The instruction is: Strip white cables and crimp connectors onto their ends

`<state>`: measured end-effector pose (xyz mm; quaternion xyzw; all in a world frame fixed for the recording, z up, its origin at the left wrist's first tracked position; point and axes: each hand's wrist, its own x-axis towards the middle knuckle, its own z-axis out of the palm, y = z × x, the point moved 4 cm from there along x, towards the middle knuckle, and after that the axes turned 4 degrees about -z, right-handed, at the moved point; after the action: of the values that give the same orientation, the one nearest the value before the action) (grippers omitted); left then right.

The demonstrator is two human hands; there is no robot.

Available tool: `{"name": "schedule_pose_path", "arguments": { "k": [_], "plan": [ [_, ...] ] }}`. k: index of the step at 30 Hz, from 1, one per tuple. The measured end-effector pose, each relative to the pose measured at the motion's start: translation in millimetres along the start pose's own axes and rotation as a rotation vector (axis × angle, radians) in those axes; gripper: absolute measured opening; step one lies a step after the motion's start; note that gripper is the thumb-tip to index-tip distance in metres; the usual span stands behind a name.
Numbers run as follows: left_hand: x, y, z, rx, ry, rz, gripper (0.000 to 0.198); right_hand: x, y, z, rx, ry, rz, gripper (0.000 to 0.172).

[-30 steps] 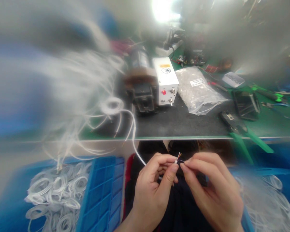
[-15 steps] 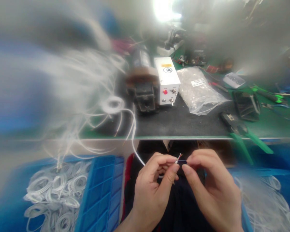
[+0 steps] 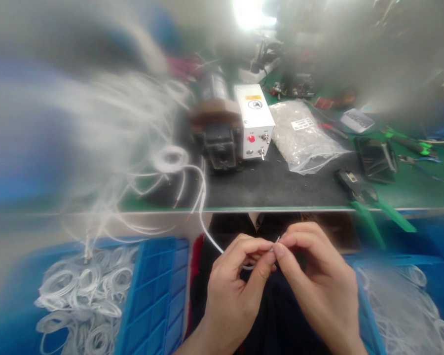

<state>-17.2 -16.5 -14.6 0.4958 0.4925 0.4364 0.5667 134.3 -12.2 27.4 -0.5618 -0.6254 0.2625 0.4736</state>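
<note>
A white cable (image 3: 209, 235) runs from a coil (image 3: 170, 159) on the bench over the front edge and down into my left hand (image 3: 237, 281). The thumb and forefinger of that hand pinch it close to its stripped end. Right against those fingertips, my right hand (image 3: 314, 281) is closed in a pinch on the cable's thin inner wires. Only a tiny tip of the wires shows between the fingers, so their colours are mostly hidden. Both hands are held above my lap, just below the bench edge.
On the bench stand a dark machine (image 3: 220, 133) and a white switch box (image 3: 255, 121) with a red light. A clear bag (image 3: 303, 140) and green-handled pliers (image 3: 373, 199) lie to the right. Blue crates (image 3: 151, 291) with coiled cables flank me.
My right hand has moved left, up to my left fingertips. The dark blue wire and the other fanned-out wires that showed before are now mostly covered by the fingers.
</note>
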Motion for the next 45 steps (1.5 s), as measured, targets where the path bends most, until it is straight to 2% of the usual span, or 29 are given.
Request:
{"name": "schedule_pose_path", "arguments": {
  "k": [7,9,12,15,17,20,24,32,40,45],
  "plan": [
    [-1.7,-0.3,0.7,-0.068,0.004,-0.045,0.010,-6.7,8.0,3.7,0.135,0.017,0.081,0.012],
    [-1.5,-0.1,-2.3,-0.026,0.039,-0.026,0.010,-8.8,16.2,6.6,0.263,0.007,0.168,0.021],
    [0.0,1.7,-8.5,-0.016,0.085,0.016,0.010,-9.9,26.7,16.2,0.431,-0.148,0.255,0.025],
    [2.0,4.3,-16.5,-0.056,0.111,0.046,0.010,-9.2,28.7,25.5,0.470,-0.311,0.231,0.017],
    [3.6,5.7,-22.5,-0.067,0.125,0.051,0.007,-8.5,26.3,29.8,0.454,-0.346,0.200,0.013],
    [6.1,8.0,-31.3,-0.057,0.162,0.056,0.002,-8.0,20.1,34.4,0.436,-0.338,0.155,0.010],
    [9.7,10.3,-38.4,-0.111,0.211,0.029,0.008,-9.4,16.6,37.7,0.444,-0.322,0.126,0.010],
    [15.1,18.1,-39.0,-0.122,0.181,0.016,0.009,-12.4,18.3,39.9,0.435,-0.342,0.112,0.010],
    [15.4,12.6,-36.8,-0.300,0.140,-0.016,0.008,-11.2,15.5,40.1,0.449,-0.366,0.121,0.012],
    [14.7,9.9,-37.0,-0.304,0.151,-0.010,0.006,-10.6,16.0,42.0,0.463,-0.382,0.146,0.012]
  ]
}}
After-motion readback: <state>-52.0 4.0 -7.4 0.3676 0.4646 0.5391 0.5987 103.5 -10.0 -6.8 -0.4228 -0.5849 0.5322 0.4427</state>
